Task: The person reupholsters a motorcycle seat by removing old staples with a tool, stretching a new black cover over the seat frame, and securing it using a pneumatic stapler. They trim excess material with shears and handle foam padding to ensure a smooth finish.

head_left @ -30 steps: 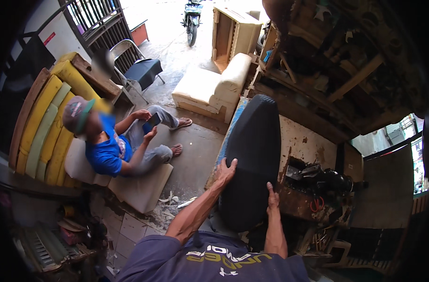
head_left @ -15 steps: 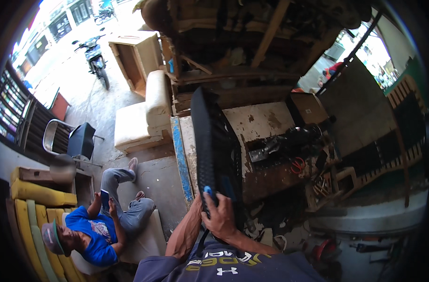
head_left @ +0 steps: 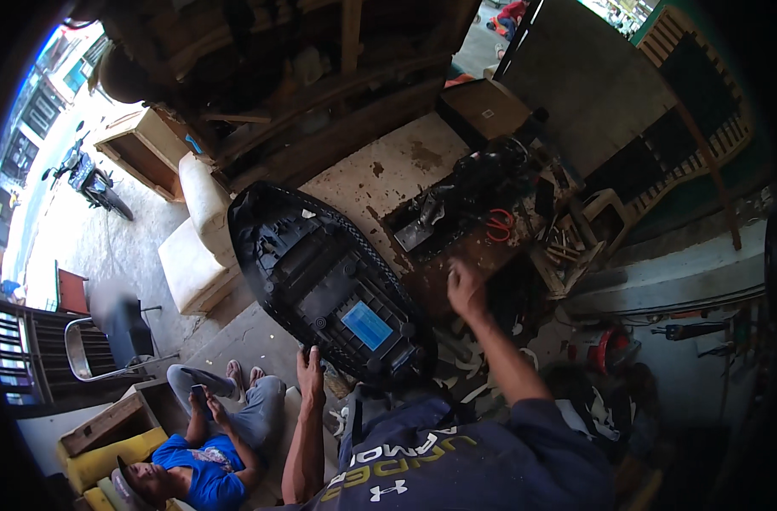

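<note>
A black motorcycle seat (head_left: 299,264) lies upside down across the edge of the bench and toward my lap, its ribbed plastic base up with a blue label (head_left: 367,325) on it. At its near left edge is my left hand (head_left: 310,375), fingers stretched out and touching the rim. My right hand (head_left: 467,289) is off the seat, above the front of the workbench (head_left: 346,170). Its fingers are curled, and what they hold, if anything, is hidden. Beyond it are red-handled scissors (head_left: 499,225) and a black sewing machine (head_left: 482,183) with a metal plate.
A person in a blue shirt (head_left: 205,468) sits at lower left with a phone. Pale cushioned furniture (head_left: 192,264) and a parked motorcycle (head_left: 90,183) stand beyond. A wooden tray of tools (head_left: 567,243) is at the bench's right, a red bucket (head_left: 599,347) below.
The seat has tipped from its side to lie with its underside up. My right hand has left it and moved right over the bench. The view has turned right.
</note>
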A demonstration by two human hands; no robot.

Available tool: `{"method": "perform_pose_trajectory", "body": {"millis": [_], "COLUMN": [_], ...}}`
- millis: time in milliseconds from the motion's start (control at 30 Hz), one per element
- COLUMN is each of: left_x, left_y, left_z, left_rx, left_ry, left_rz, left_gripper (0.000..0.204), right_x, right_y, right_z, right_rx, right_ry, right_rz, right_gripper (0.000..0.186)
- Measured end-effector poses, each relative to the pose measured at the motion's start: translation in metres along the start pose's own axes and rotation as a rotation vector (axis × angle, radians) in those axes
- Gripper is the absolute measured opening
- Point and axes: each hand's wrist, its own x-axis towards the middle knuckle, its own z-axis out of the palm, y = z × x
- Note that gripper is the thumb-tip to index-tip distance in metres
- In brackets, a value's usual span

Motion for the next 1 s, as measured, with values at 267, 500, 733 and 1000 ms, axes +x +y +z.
{"method": "perform_pose_trajectory", "body": {"millis": [267,500,733,1000], "left_x": [-0.068,-0.100,-0.122,-0.094], "left_y": [0.070,0.047,0.023,-0.021], "left_z": [0.096,0.165,0.175,0.172], "left_rx": [0.784,0.983,1.079,1.427], "left_ry": [0.106,-0.403,-0.658,-0.706], "left_rz": [0.736,0.978,1.153,1.604], "left_gripper": [0.038,0.026,0.021,0.026], "right_x": [0.122,0.080,-0.120,-0.330], "right_y": [0.264,0.212,0.143,-0.041], "right_z": [0.011,0.006,-0.028,-0.009], "right_rx": [-0.268,-0.494,0.703,1.390], "right_ry": [-0.081,-0.367,0.107,0.153], "right_rz": [0.327,0.402,0.755,1.126], "right_gripper": [0.045,0.041,0.025,0.027]}}
